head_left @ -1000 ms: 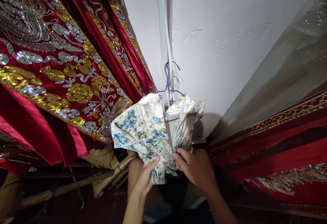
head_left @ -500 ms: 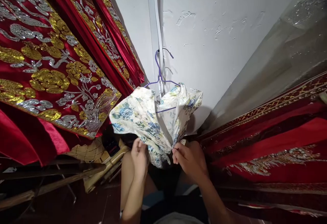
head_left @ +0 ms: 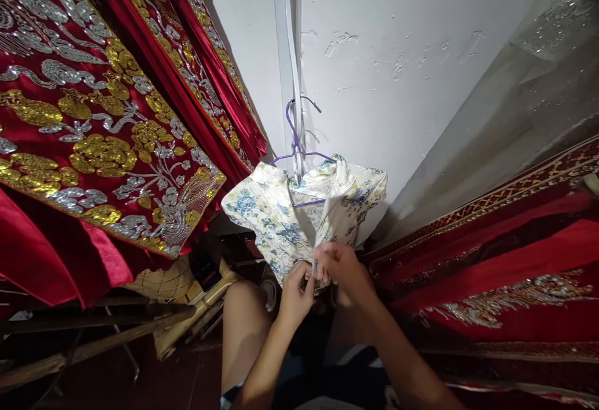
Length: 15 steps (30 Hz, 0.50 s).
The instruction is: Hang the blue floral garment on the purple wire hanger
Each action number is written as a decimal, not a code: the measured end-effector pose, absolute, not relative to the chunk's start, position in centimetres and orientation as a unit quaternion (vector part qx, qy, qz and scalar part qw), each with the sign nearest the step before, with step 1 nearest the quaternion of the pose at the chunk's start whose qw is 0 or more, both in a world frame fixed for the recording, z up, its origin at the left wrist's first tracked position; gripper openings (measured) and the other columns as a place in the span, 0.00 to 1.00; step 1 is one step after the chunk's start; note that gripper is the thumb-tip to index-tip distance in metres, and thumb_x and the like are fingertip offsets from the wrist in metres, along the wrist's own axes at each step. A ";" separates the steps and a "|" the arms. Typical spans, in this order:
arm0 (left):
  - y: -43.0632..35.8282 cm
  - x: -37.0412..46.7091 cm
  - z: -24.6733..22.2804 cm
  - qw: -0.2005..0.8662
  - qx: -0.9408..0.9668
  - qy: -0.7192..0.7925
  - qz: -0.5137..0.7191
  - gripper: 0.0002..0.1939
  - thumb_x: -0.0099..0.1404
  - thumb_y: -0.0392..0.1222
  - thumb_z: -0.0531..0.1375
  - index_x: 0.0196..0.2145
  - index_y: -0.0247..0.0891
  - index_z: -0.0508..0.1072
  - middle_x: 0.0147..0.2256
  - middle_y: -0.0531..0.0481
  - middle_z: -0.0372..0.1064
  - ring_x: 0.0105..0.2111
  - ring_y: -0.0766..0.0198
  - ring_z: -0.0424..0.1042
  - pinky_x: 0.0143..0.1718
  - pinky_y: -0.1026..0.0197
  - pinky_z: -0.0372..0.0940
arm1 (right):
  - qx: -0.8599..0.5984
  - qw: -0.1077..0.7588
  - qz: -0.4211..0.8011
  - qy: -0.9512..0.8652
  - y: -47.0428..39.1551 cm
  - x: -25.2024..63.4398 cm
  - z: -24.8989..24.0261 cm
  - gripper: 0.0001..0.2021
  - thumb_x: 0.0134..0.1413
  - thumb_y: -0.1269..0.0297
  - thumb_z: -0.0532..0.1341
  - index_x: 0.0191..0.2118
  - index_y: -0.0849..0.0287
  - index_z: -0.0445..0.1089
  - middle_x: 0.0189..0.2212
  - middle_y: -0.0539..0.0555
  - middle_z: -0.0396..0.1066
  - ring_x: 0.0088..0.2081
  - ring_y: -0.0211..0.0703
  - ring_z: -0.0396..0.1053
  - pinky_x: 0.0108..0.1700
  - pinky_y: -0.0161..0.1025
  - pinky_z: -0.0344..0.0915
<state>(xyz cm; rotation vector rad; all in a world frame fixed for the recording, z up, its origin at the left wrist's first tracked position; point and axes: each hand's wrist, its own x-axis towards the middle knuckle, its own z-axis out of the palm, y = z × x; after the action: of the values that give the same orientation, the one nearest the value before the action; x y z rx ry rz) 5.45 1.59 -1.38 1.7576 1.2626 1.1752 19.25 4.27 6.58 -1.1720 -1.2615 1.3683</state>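
A white floral shirt (head_left: 276, 219) with blue and green flowers hangs on a purple hanger (head_left: 296, 141), its front partly open below the collar. My left hand (head_left: 297, 288) pinches the shirt's lower front edge, fingers closed. Just right of it and slightly higher, my right hand (head_left: 337, 263) is closed on the front edge too, with a bit of patterned cloth between the fingers. The two hands almost touch, and they hide the lower part of the opening.
Red cloths with gold and silver sequins (head_left: 105, 154) hang at the left. A white wall (head_left: 374, 54) stands behind the hanger. More red fabric (head_left: 515, 260) is at the right. At lower left are a bamboo chair (head_left: 206, 310) and a dark phone (head_left: 206, 273).
My left hand has moved right, from the shirt's left side to the front edge beside my right hand. My right hand has shifted slightly up, and the shirt's left side has swung right.
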 end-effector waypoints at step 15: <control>4.1 2.4 5.2 0.270 0.701 0.431 0.500 0.19 0.69 0.36 0.57 0.57 0.40 0.67 0.41 0.46 0.73 0.38 0.61 0.73 0.43 0.59 0.66 | -0.383 0.553 0.468 -0.573 9.2 17.8 16.2 0.14 0.58 0.54 0.61 0.28 0.59 0.71 0.15 0.47 0.68 0.17 0.34 0.60 0.21 0.33 0.58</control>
<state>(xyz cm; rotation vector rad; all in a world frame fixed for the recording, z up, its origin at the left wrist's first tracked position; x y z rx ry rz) 2.38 4.09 5.24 1.8887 1.1621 1.3481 17.83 9.23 16.17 -0.9045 -1.3545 1.1056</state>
